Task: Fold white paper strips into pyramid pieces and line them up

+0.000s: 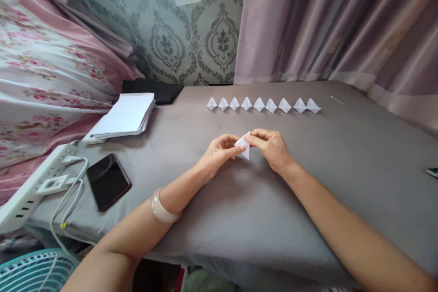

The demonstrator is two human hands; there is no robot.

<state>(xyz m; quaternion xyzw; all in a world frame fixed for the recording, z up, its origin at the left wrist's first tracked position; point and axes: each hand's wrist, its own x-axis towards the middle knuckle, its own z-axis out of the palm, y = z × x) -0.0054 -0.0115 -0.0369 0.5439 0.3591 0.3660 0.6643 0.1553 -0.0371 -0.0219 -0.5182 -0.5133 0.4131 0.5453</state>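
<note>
A small piece of folded white paper (247, 151) is held above the middle of the table, pinched from both sides. My left hand (221, 153) grips its left side, thumb across the front and fingers behind. The thumb and fingers of my right hand (272, 146) close on its upper right corner. Its lower end comes to a point that hangs free between the hands. Beyond them stands a row of several folded white paper shapes (246, 103), each pointed at the top.
A grey cloth covers the table (178, 155). At left are a stack of white paper (126, 114), a black pouch-like item (153, 90), a phone (108, 181) and a power strip (34, 182) with cables. A teal fan (34, 271) stands at the lower left. A thin white stick (337, 100) lies far right.
</note>
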